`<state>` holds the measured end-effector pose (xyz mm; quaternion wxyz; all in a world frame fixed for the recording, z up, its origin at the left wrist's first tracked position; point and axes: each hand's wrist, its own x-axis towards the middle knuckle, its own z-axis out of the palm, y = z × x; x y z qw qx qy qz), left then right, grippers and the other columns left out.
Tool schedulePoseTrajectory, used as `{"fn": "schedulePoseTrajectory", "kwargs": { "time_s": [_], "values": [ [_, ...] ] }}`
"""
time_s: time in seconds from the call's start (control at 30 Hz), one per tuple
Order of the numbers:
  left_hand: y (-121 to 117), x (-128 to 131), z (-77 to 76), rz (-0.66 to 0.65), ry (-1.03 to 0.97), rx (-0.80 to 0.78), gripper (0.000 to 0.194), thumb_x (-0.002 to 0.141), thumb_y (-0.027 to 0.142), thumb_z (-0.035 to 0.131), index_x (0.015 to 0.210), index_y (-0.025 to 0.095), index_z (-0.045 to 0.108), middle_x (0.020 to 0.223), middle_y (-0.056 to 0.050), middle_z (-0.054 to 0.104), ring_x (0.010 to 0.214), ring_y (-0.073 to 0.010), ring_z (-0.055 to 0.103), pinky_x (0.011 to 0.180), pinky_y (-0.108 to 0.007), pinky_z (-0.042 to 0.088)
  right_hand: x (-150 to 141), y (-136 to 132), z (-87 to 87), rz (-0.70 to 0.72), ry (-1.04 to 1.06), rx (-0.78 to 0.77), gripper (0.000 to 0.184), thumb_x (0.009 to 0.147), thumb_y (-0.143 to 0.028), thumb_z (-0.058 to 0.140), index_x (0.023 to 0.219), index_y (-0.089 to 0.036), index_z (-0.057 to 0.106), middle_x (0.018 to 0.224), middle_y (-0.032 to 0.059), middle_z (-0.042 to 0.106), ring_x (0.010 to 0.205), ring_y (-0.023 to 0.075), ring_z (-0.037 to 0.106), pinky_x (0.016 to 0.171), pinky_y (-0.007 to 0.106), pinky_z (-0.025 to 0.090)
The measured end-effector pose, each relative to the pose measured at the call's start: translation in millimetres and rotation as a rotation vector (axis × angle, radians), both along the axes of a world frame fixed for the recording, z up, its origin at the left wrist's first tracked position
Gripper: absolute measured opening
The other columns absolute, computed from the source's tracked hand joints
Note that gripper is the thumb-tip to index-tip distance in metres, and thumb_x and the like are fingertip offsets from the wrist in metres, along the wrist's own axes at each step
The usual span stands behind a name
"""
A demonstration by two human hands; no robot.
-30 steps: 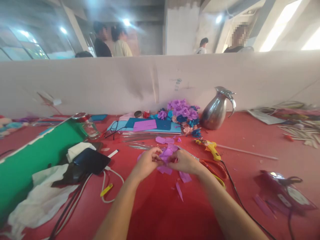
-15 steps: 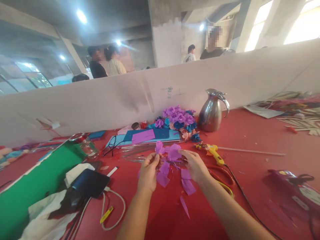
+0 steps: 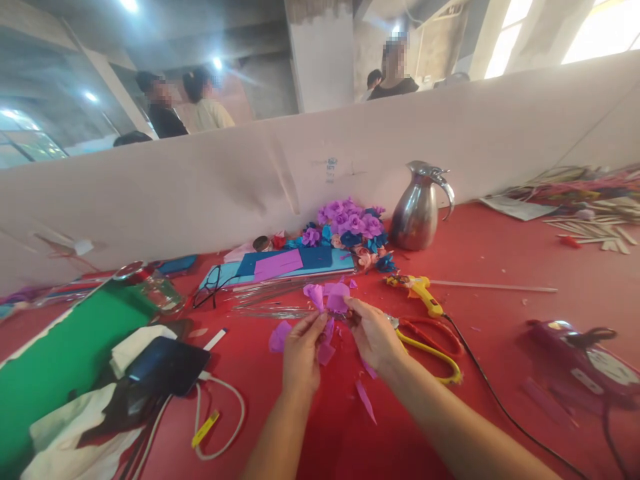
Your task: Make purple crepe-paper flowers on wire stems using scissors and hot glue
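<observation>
My left hand [image 3: 303, 350] is closed, its thumb and fingers pinching the base of a small purple paper flower [image 3: 314, 295] that tilts to the left. Close beside it, my right hand [image 3: 369, 332] pinches a rounded purple paper petal [image 3: 338, 298]. The petal and flower are near each other; whether they touch I cannot tell. Cut purple paper pieces [image 3: 280, 337] lie around and under both hands, and a narrow purple strip [image 3: 366, 402] rests in front. Scissors [image 3: 433, 347] with red and yellow handles lie right of my right hand, partly hidden by it.
A yellow glue gun [image 3: 424, 295] with a black cord lies at the right. Behind are finished paper flowers [image 3: 353, 220], a steel jug [image 3: 416, 212] and paper sheets [image 3: 277, 264] with eyeglasses [image 3: 213, 290]. Leftward are a glass jar [image 3: 155, 287], a phone [image 3: 170, 365] and a cable.
My hands have come closer together, and the flower in my left hand has tipped leftward. More of the scissors and a purple piece left of my left hand now show. The view has shifted slightly.
</observation>
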<state>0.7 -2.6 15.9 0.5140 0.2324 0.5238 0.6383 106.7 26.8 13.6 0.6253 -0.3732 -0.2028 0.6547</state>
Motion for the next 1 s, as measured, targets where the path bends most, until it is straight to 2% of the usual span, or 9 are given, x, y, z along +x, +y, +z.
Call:
{"fn": "schedulePoseTrajectory", "kwargs": {
  "time_s": [0.3,0.63,0.83,1.0],
  "values": [
    [-2,7,-4.9,-0.009,0.000,0.012,0.024,0.051,0.023,0.082,0.072,0.015,0.075,0.075,-0.005,0.074,0.067,-0.0141,0.066,0.072,-0.027,0.052,-6,-8,-1.2,-0.002,-0.062,0.037,0.018,0.057,-0.034,0.075,0.056,-0.019,0.065,0.060,-0.0001,0.061,0.061,0.0141,0.050,0.062,0.026,0.041],
    [0,7,-14.0,0.018,0.006,0.020,0.024,0.056,0.020,0.078,0.078,0.014,0.075,0.079,-0.006,0.075,0.073,-0.0175,0.069,0.080,-0.031,0.053,-8,-13,-2.0,0.059,-0.096,0.076,0.019,0.065,-0.036,0.071,0.062,-0.018,0.066,0.063,-0.0007,0.059,0.062,0.0129,0.045,0.059,0.024,0.037],
    [-1,10,-9.3,0.028,0.016,0.008,0.024,0.057,0.018,0.077,0.081,0.014,0.075,0.079,-0.007,0.076,0.076,-0.0191,0.070,0.085,-0.034,0.052,-9,-17,4.9,0.071,-0.090,0.108,0.023,0.064,-0.037,0.072,0.056,-0.018,0.063,0.059,-0.0023,0.054,0.061,0.0122,0.043,0.061,0.025,0.035],
    [0,8,-11.1,0.035,0.021,0.011,0.028,0.056,0.019,0.078,0.083,0.014,0.075,0.077,-0.007,0.076,0.074,-0.0192,0.070,0.085,-0.035,0.053,-11,-19,9.5,0.072,-0.068,0.110,0.026,0.062,-0.037,0.074,0.051,-0.018,0.060,0.054,-0.0040,0.051,0.058,0.0112,0.040,0.061,0.026,0.032]
  ]
}}
